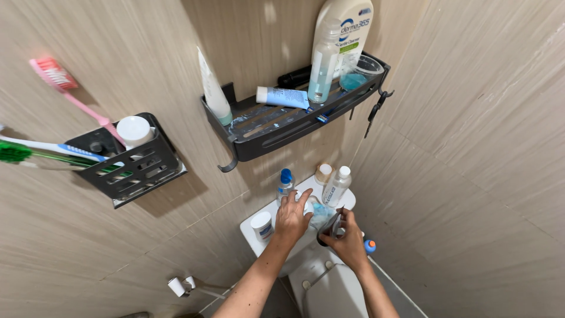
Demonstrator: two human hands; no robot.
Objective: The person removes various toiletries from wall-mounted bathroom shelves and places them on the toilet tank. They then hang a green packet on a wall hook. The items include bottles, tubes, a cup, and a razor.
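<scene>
My left hand (292, 217) rests on top of the white toilet tank lid (250, 229), fingers spread, touching a clear bottle with pale blue liquid (321, 214). My right hand (347, 240) grips a small dark object (329, 229) at the tank's front edge; its kind is unclear. Near the hands on the lid stand a blue-capped bottle (285, 184), a clear bottle with a white cap (337, 185), a beige-capped bottle (322, 173) and a small white jar (262, 224).
A black corner shelf (276, 132) above carries a big white bottle (344, 26), a clear bottle (322, 68), tubes and a cup. A black wall holder (138, 168) at left keeps toothbrushes. The toilet seat (329, 291) lies below; tiled walls close in.
</scene>
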